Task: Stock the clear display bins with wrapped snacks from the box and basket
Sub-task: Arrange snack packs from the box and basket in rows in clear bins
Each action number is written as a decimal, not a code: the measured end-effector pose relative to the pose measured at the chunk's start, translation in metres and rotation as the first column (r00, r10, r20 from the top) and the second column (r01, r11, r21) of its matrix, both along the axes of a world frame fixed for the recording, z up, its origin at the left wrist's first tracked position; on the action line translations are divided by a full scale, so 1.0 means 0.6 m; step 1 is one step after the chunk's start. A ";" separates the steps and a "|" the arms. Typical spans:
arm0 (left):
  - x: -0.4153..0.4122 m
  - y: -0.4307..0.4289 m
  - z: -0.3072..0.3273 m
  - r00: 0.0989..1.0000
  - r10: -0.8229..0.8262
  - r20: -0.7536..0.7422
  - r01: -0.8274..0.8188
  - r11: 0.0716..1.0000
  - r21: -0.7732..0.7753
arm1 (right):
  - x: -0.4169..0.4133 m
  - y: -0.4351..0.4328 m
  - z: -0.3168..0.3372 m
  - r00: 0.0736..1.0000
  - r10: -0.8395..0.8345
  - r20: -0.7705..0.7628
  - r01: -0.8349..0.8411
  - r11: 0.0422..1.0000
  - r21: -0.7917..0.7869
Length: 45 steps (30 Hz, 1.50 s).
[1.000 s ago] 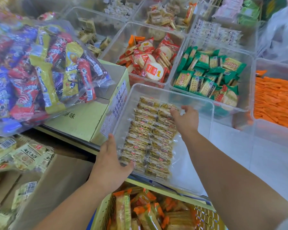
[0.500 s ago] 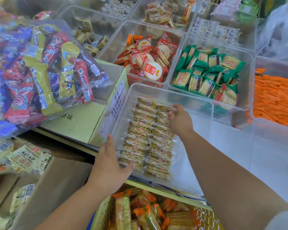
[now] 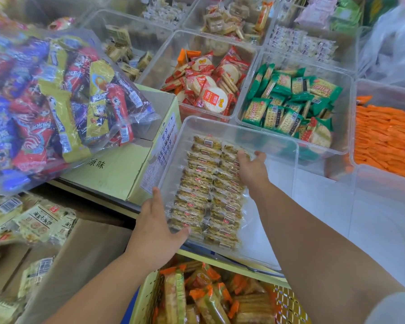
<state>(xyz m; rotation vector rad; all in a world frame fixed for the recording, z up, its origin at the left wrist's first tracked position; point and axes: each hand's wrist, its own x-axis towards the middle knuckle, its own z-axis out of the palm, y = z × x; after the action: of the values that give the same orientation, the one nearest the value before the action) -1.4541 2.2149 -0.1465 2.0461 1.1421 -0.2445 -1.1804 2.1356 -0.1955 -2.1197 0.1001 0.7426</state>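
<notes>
I see the clear bin [image 3: 290, 146] sitting at the front of the shelf, with its near edge out over the yellow basket [image 3: 288, 305] of orange-ended packs below. Two neat rows of wrapped crackers [image 3: 204, 197] lie along the bin's left half.

The left hand [image 3: 156, 226] rests against the bin's near left corner. Its grip is loose: the forefinger lies straight up the left wall and the thumb is spread across the near edge, touching the nearest packs. I cannot see its other fingers.

The right hand [image 3: 253, 167] reaches inside the bin. Its grip is closed down on the crackers, with the fingers curled over the far end of the right-hand row and the thumb sticking out to the side.

Just left of the bin stands a cardboard box [image 3: 117, 174]. A big clear bag of mixed snacks [image 3: 56, 101] lies on top of it.

Behind the front bin are a bin of red packs [image 3: 208, 90] and a bin of green packs [image 3: 290, 106]. Off to the right is a bin of orange packs [image 3: 384, 141].
</notes>
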 end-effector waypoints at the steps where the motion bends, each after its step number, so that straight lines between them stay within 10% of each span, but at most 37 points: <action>1: 0.001 0.001 0.004 1.000 -0.006 -0.007 0.005 1.000 -0.008 | -0.006 -0.001 0.008 1.000 -0.011 -0.011 0.011 1.000 0.003; 7: -0.023 0.004 0.062 0.995 -0.087 0.040 0.089 0.995 -0.046 | -0.096 -0.020 0.062 0.977 0.113 0.181 -0.105 0.993 -0.054; 13: -0.154 -0.011 0.148 0.943 -0.151 0.298 0.076 0.966 0.248 | -0.263 -0.016 0.137 0.824 0.396 0.405 -0.381 0.917 -0.121; 18: -0.313 0.043 0.183 0.899 -0.022 0.437 -0.167 0.905 0.390 | -0.461 0.026 0.194 0.558 0.650 0.517 -0.738 0.673 -0.050; 22: -0.452 0.146 0.145 0.974 0.157 0.166 -0.202 0.932 0.301 | -0.602 0.069 0.213 0.300 0.747 0.594 -0.872 0.467 -0.147; 27: -0.568 0.292 0.085 0.922 0.010 -0.388 0.065 0.981 0.180 | -0.704 0.105 0.200 -0.038 0.899 0.437 -0.829 0.216 -0.517; 34: -0.573 0.402 0.018 0.720 -0.196 -0.666 0.255 0.967 -0.009 | -0.710 0.118 0.201 0.010 0.933 0.361 -0.785 0.230 -0.575; 45: -0.560 0.386 -0.019 0.833 -0.193 -0.519 0.040 0.956 -0.290 | -0.721 0.129 0.197 0.065 0.950 0.305 -0.730 0.254 -0.635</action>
<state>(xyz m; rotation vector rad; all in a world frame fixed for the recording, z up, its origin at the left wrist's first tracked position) -1.7904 2.4466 -0.1580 1.8473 1.2250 -1.0463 -1.6130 2.2129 -0.0773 -2.4999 -1.7936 0.5187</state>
